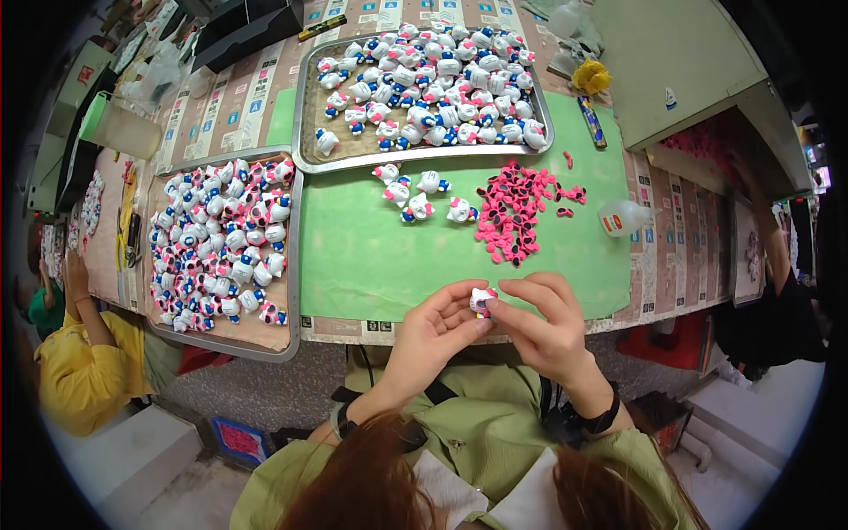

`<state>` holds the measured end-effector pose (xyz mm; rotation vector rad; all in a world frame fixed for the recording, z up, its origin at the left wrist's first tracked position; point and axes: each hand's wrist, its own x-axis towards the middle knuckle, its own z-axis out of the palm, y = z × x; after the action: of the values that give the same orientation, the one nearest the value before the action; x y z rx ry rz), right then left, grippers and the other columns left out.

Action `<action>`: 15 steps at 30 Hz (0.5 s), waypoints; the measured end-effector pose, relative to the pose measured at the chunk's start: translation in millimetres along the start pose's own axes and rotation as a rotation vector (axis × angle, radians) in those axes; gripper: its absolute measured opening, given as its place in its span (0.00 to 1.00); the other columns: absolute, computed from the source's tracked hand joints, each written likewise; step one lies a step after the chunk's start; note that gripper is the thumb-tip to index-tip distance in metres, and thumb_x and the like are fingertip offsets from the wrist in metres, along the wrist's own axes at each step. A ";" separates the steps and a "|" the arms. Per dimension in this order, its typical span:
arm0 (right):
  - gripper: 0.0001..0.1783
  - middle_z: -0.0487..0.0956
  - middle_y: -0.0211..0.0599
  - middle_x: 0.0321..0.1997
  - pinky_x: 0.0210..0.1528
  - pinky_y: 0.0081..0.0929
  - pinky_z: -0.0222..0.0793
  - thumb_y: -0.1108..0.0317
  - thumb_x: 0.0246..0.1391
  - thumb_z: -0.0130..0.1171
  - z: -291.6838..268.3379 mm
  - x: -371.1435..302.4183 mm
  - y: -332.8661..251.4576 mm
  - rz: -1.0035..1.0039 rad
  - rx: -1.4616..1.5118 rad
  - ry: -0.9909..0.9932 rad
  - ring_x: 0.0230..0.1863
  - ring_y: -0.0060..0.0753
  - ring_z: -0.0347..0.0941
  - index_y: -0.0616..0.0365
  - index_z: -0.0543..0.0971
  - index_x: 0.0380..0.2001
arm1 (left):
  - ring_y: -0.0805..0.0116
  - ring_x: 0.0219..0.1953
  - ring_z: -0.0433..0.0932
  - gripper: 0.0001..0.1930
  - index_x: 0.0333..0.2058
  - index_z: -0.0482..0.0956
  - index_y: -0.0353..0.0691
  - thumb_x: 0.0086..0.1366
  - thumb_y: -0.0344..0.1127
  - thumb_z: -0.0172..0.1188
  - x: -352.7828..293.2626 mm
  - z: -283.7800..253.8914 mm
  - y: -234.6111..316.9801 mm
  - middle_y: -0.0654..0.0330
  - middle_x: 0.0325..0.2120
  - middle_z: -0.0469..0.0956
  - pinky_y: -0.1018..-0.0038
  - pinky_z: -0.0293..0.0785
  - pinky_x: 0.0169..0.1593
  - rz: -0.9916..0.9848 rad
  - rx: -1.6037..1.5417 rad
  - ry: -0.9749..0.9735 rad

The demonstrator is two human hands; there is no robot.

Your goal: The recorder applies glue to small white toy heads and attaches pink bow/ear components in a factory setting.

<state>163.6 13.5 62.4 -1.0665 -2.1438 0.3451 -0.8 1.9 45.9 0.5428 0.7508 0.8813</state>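
Observation:
A small white cat figurine (480,300) with pink and blue parts is held just past the table's near edge, in front of my body. My left hand (435,329) pinches it between thumb and fingers from the left. From the right, the thumb and fingertips of my right hand (546,325) close on the same figurine; whether a small piece lies under them is hidden. Beyond my hands is a pile of little pink and black pieces (510,216), shaped like tiny sunglasses. Left of that pile, several loose figurines (417,208) lie on the green mat (371,274).
A metal tray (305,146) at the back and another tray (291,340) at left hold many figurines. A small squeeze bottle (621,218) lies at the mat's right. Pliers (124,238) lie far left. A co-worker in yellow (84,371) sits left; another person (773,309) is at right.

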 end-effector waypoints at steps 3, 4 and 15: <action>0.19 0.72 0.34 0.36 0.33 0.29 0.65 0.75 0.26 0.58 0.8 -5.0 1.1 -0.022 -0.036 -0.002 0.34 0.37 0.66 0.55 0.77 0.31 | 0.73 0.44 0.68 0.18 0.47 0.61 0.29 0.56 0.22 0.50 -1.0 1.5 3.2 0.56 0.42 0.67 0.79 0.67 0.47 -0.009 -0.002 0.000; 0.20 0.72 0.34 0.36 0.33 0.29 0.65 0.75 0.25 0.58 1.1 -5.9 1.8 -0.027 -0.041 0.001 0.34 0.37 0.66 0.54 0.77 0.31 | 0.73 0.44 0.68 0.18 0.46 0.61 0.29 0.56 0.22 0.50 -0.6 1.7 3.3 0.56 0.42 0.67 0.79 0.67 0.47 -0.012 -0.007 0.000; 0.14 0.74 0.39 0.32 0.34 0.23 0.64 0.76 0.38 0.59 -1.8 -2.7 -11.0 0.550 0.712 0.015 0.32 0.29 0.70 0.62 0.75 0.34 | 0.73 0.41 0.69 0.14 0.42 0.67 0.33 0.54 0.23 0.53 -2.5 1.9 3.1 0.57 0.40 0.69 0.78 0.68 0.45 0.211 0.046 -0.056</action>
<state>159.6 4.4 68.1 -1.1755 -1.4677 1.2378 -1.9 1.2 50.2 0.6943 0.6721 1.0415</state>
